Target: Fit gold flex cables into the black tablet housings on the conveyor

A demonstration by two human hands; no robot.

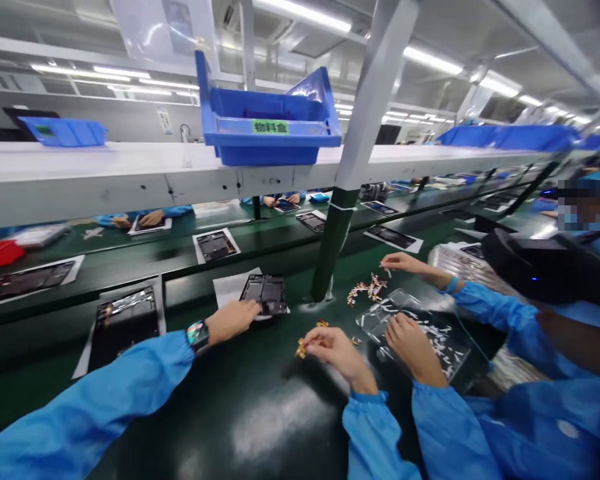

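My left hand (231, 321), with a watch at the wrist, reaches forward to a black tablet housing (273, 291). Its fingers are closed on the near left corner, and the thumb is hidden. A white sheet (230, 287) lies partly under the housing. To the right, my right hand (336, 352) hangs low over the bench with thumb and fingers pinched. At the fingertips is a small gold-coloured flex part (301, 348), too blurred to make out in detail. More small gold and red pieces (323, 323) lie just behind that hand.
A co-worker's hands (414, 347) work at the right beside a clear tray (395, 307) of white strips and a pile of small copper-coloured parts (367, 290). A green post (334, 240) rises behind my hands. Overhead, a shelf (280, 177) carries a blue bin (273, 127). Another housing (125, 327) lies left.
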